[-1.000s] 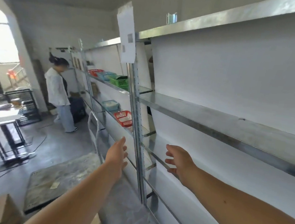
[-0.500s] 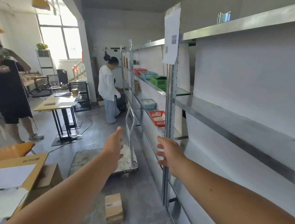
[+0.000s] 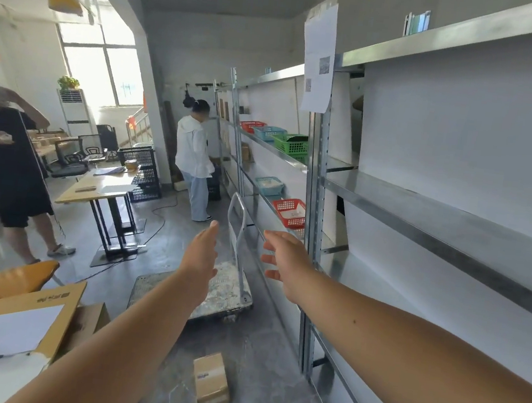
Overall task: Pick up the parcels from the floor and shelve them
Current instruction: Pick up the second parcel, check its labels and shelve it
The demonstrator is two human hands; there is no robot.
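A small brown cardboard parcel (image 3: 211, 382) lies on the grey floor below my arms, between them. A larger cardboard box (image 3: 12, 321) with a white label sits at the lower left, another brown box (image 3: 90, 322) just behind it. My left hand (image 3: 200, 255) is stretched forward, fingers straight, holding nothing. My right hand (image 3: 286, 261) is out in front too, fingers spread, empty, close to the shelf upright (image 3: 315, 240). The metal shelf (image 3: 422, 212) on my right has bare boards.
A flat trolley (image 3: 211, 291) with a handle stands ahead beside the shelves. Coloured baskets (image 3: 293, 143) sit on farther shelves. A person in white (image 3: 193, 156) stands by the shelves; another in black (image 3: 7, 165) stands at left near a table (image 3: 103, 188).
The view has swung left from the shelf to the aisle, bringing the floor parcel and boxes into sight. Both hands stay raised and empty, slightly higher.
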